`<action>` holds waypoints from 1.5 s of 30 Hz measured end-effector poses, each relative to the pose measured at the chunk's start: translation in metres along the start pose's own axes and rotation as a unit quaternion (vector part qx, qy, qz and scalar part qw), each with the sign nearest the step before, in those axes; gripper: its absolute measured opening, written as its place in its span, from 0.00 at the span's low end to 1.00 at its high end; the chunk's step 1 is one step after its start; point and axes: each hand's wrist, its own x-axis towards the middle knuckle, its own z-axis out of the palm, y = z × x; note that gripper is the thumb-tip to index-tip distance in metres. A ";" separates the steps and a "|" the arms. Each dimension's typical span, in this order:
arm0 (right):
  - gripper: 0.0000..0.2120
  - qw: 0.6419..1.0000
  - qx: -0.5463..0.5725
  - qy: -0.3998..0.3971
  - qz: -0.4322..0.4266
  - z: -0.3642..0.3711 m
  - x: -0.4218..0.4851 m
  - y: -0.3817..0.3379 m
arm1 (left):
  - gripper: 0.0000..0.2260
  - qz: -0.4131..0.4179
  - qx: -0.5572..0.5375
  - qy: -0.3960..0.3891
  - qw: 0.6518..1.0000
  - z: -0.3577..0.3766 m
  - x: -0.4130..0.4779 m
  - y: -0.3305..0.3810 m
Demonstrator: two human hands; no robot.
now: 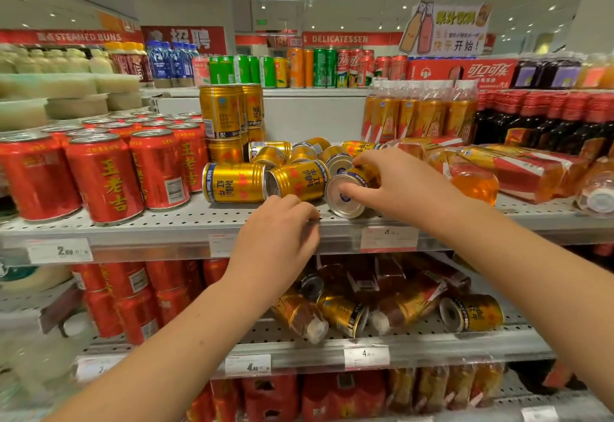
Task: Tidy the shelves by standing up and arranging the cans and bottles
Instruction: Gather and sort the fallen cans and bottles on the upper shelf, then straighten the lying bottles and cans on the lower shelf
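Several gold Red Bull cans lie tipped over on the middle shelf [186,222]. My right hand [395,182] grips one fallen gold can [345,194], whose silver base faces me. My left hand [275,239] hovers at the shelf's front edge, fingers loosely curled and holding nothing, just below two more fallen cans [234,183] [299,179]. Behind them a stack of upright gold cans [221,112] stands at the left. Gold-labelled bottles [418,112] stand at the back right, and others lie flat [518,169] on the right.
Upright red cans [103,172] fill the shelf's left part. Dark bottles [548,119] stand at the far right. The shelf below holds fallen gold cans [471,313] and bottles, plus red cans [126,292] at the left. Price tags [388,239] line the shelf edges.
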 end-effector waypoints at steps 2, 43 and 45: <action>0.27 0.999 -0.014 0.036 0.007 0.009 -0.004 -0.002 | 0.09 -0.002 -0.003 0.008 1.000 0.001 -0.002 -0.001; 0.20 0.955 0.210 -0.065 0.201 0.119 -0.276 0.282 | 0.19 -0.137 -0.146 -0.184 0.962 0.220 -0.077 0.179; 0.20 0.955 0.211 -0.079 0.191 0.121 -0.274 0.300 | 0.20 -0.135 -0.137 -0.196 0.962 0.237 -0.066 0.195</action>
